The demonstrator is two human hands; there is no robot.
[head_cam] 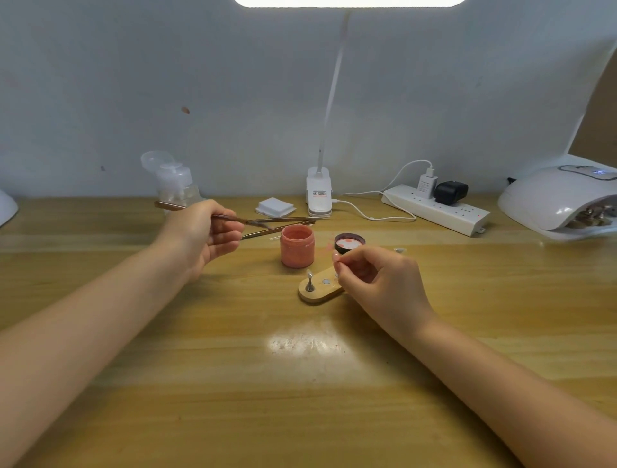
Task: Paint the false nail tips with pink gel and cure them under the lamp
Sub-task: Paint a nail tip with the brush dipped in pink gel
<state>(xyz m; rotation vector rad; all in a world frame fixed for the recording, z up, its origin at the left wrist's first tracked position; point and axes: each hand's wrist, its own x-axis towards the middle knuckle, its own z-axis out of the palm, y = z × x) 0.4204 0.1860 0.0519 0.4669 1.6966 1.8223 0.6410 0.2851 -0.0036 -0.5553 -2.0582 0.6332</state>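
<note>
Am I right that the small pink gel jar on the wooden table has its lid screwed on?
Not quite. In the head view the small pink gel jar stands open on the wooden table; its dark round lid lies beside it, upside down.

A pale grey-white wall [233,83] runs across the back, with a small brown mark [185,110] on its left half. Below it lies a wooden worktop [300,384], honey-coloured and glossy, with a bright patch of glare near the middle. The light comes from a white clip-on desk lamp [319,192] standing at the worktop's back edge; its thin neck rises to a glowing panel [349,2] at the top.
</note>
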